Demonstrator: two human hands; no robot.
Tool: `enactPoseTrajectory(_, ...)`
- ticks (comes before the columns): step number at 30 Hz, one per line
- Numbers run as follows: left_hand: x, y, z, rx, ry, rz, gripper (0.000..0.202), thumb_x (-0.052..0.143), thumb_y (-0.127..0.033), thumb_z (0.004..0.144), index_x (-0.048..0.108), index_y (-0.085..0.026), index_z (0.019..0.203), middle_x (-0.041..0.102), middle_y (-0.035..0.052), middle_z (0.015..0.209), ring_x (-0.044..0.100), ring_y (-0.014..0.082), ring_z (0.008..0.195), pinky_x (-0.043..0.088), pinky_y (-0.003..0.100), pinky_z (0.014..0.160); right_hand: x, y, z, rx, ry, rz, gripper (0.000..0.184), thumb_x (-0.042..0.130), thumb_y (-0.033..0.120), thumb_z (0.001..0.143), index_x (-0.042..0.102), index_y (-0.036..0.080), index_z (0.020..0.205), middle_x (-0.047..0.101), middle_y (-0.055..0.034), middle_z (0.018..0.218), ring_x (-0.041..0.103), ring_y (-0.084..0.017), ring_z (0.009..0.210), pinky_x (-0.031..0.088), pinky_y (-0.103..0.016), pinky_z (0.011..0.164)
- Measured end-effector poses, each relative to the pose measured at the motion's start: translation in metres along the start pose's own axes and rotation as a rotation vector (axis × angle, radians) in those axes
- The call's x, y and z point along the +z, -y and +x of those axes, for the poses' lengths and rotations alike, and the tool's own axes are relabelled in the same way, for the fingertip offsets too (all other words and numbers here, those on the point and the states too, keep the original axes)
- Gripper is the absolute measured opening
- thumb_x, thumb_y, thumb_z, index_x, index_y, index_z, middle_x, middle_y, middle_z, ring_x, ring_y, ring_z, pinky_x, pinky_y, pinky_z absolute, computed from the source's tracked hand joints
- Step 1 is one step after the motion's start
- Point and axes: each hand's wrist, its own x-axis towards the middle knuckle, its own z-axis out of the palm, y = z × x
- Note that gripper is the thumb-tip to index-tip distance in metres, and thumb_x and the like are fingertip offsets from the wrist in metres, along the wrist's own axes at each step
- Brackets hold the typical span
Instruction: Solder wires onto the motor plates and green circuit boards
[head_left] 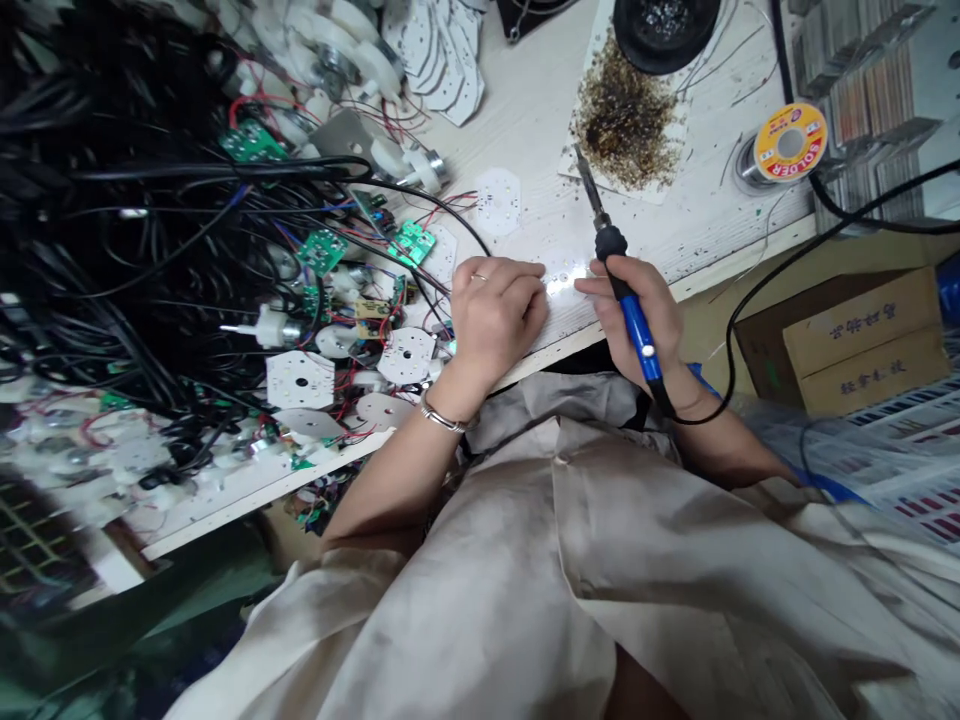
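My right hand [637, 315] is closed around a blue-handled soldering iron [626, 300], its tip pointing up and away toward a brown-stained pad. My left hand [495, 315] rests on the white workbench [540, 130] with its fingers curled down, pressing on a small white LED board [562, 283] that lies between the two hands. The right index finger also touches this board. A ring and a silver bracelet are on the left hand and wrist.
A tangle of black cables [97, 220], green circuit boards [411, 243], small motors and round white boards [300, 380] fills the left. A solder spool [789, 142], a stained pad [626, 125] and a black dish [664, 30] lie at the back right. A cardboard box [847, 335] sits right.
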Motion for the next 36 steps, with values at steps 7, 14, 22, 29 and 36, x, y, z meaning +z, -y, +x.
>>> enactPoseTrajectory(7, -0.028, -0.005, -0.005, 0.003, 0.085, -0.018, 0.020, 0.054, -0.036, 0.100, 0.068, -0.023, 0.100, 0.073, 0.0050, 0.119, 0.066, 0.0212, 0.111, 0.041, 0.045, 0.107, 0.001, -0.009, -0.001, -0.171, 0.145, -0.414, 0.032, 0.053, 0.029, 0.099, 0.051, 0.025, 0.131, 0.073, -0.0046, 0.105, 0.070, -0.018, 0.099, 0.062, -0.030, 0.081)
enactPoseTrajectory(14, -0.093, 0.030, -0.033, -0.382, -0.154, 0.078, 0.016, 0.059, -0.032, 0.093, 0.069, -0.022, 0.085, 0.069, 0.0021, 0.082, 0.064, 0.0184, 0.078, 0.049, 0.034, 0.076, 0.003, -0.010, -0.003, -0.218, 0.108, -0.489, 0.028, 0.051, 0.028, 0.099, 0.051, 0.024, 0.127, 0.073, -0.0038, 0.098, 0.070, -0.017, 0.091, 0.060, -0.028, 0.072)
enactPoseTrajectory(22, -0.059, 0.030, 0.021, -0.346, 0.011, 0.184, 0.017, 0.055, -0.028, 0.090, 0.071, -0.024, 0.089, 0.070, 0.0075, 0.092, 0.064, 0.0262, 0.093, 0.049, 0.041, 0.085, 0.008, -0.009, -0.003, -0.228, 0.036, -0.460, 0.031, 0.055, 0.024, 0.097, 0.051, 0.024, 0.127, 0.072, -0.0033, 0.096, 0.069, -0.016, 0.091, 0.060, -0.026, 0.073)
enactPoseTrajectory(29, -0.055, 0.037, 0.067, -0.290, 0.087, 0.299, 0.017, 0.054, -0.026, 0.086, 0.070, -0.021, 0.086, 0.068, 0.0127, 0.099, 0.059, 0.0302, 0.104, 0.048, 0.044, 0.087, 0.011, -0.010, -0.005, -0.245, -0.002, -0.456, 0.039, 0.059, 0.016, 0.092, 0.051, 0.021, 0.130, 0.072, -0.0074, 0.098, 0.069, -0.018, 0.092, 0.062, -0.026, 0.076)
enactPoseTrajectory(36, -0.083, 0.065, 0.102, -0.323, -0.068, 0.274, 0.020, 0.053, -0.032, 0.085, 0.072, -0.024, 0.088, 0.072, 0.0076, 0.095, 0.063, 0.0253, 0.092, 0.049, 0.040, 0.082, 0.011, -0.014, -0.009, -0.245, -0.013, -0.432, 0.048, 0.059, 0.017, 0.091, 0.048, 0.022, 0.138, 0.072, -0.0104, 0.101, 0.072, -0.021, 0.095, 0.062, -0.029, 0.074)
